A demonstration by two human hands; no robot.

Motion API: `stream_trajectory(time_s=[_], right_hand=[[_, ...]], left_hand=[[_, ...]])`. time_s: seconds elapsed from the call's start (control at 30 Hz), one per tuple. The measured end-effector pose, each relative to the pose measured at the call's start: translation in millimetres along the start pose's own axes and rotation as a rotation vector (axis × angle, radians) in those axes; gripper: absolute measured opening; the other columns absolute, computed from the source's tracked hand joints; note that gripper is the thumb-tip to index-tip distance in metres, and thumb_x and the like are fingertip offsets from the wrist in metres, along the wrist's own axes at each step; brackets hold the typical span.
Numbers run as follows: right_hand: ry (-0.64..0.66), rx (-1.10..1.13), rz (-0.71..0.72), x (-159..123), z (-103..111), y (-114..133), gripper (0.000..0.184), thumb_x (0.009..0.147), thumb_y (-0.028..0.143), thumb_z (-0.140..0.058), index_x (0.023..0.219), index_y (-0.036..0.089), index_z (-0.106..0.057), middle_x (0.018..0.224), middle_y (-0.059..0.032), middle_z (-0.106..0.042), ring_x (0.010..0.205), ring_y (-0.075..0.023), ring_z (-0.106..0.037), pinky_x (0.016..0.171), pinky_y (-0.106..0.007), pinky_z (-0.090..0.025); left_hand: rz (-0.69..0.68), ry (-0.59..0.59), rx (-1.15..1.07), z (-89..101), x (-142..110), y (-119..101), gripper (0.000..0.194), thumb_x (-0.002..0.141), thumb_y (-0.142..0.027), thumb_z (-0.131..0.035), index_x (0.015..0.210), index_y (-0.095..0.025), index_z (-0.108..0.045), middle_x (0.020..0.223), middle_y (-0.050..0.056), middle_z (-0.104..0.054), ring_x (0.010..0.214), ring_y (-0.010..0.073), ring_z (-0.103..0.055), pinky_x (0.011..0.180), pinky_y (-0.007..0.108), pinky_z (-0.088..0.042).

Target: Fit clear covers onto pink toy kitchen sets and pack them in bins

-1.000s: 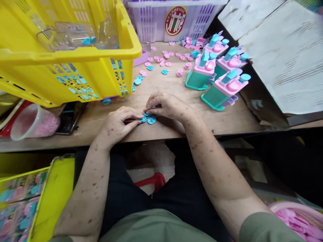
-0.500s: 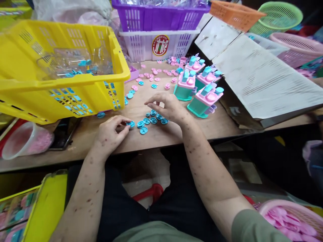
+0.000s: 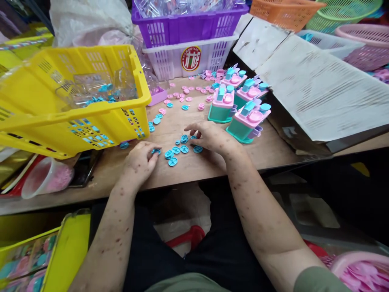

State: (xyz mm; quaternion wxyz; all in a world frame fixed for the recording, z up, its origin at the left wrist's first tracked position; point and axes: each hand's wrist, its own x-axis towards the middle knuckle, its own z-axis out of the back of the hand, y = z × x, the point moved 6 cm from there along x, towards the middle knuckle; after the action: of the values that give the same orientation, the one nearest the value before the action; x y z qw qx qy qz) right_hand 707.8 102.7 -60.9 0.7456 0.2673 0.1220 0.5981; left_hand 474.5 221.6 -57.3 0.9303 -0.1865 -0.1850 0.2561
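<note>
My left hand (image 3: 140,160) rests at the table's front, thumb and forefinger pinching a small round blue plastic piece (image 3: 156,151), mostly covered by the fingers. To its right lies a loose group of spoked blue discs (image 3: 176,150), some apart and some touching. My right hand (image 3: 211,138) is low over the right side of this group. Its thumb and fingers close around another blue disc (image 3: 193,138), partly hidden; the forefinger sticks out. One more spoked disc (image 3: 197,149) lies just below that hand.
Toy units with green bases and pink tops (image 3: 249,119) stand at the right, before a white cardboard box (image 3: 319,89). A yellow basket (image 3: 115,111) of clear and blue parts sits left. Pink discs (image 3: 186,91) are scattered behind. Purple (image 3: 182,28) and white (image 3: 167,56) baskets are stacked at back.
My right hand has come down and slightly right, its fingers now around a blue disc. My left hand still holds its blue piece, now more covered. The camera view has shifted slightly.
</note>
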Motion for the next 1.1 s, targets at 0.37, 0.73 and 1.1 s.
stream_trajectory(time_s=[0.37,0.73,1.1], right_hand=[[0.035,-0.069,0.098,8.2,-9.6,15.0,0.035,0.1,0.007,-0.077,0.132,0.019,-0.083,0.13,-0.0096,-0.082,0.12,-0.0273,-0.076,0.11,-0.039,-0.058],[0.024,-0.071,0.071,6.6,-5.9,5.0,0.039,0.095,0.008,-0.085,0.132,0.021,-0.084,0.13,-0.0119,-0.078,0.118,-0.0286,-0.075,0.108,-0.04,-0.059],[-0.101,-0.049,-0.108,3.7,19.0,-23.9,0.027,0.094,0.009,-0.087,0.119,0.019,-0.087,0.12,-0.0103,-0.081,0.11,-0.0266,-0.078,0.106,-0.04,-0.062]], left_hand=[[-0.045,0.134,0.077,-7.5,9.6,-23.5,0.02,0.1,-0.031,-0.071,0.115,-0.023,-0.083,0.121,0.008,-0.082,0.118,0.0324,-0.072,0.109,0.047,-0.054],[0.182,0.169,0.143,-0.5,5.6,-12.8,0.019,0.101,-0.029,-0.07,0.117,-0.023,-0.079,0.12,0.008,-0.081,0.102,0.0305,-0.077,0.094,0.042,-0.059],[-0.089,0.128,-0.129,-20.9,87.0,-56.2,0.023,0.095,-0.028,-0.077,0.116,-0.02,-0.082,0.108,0.006,-0.083,0.084,0.0207,-0.074,0.087,0.035,-0.061]])
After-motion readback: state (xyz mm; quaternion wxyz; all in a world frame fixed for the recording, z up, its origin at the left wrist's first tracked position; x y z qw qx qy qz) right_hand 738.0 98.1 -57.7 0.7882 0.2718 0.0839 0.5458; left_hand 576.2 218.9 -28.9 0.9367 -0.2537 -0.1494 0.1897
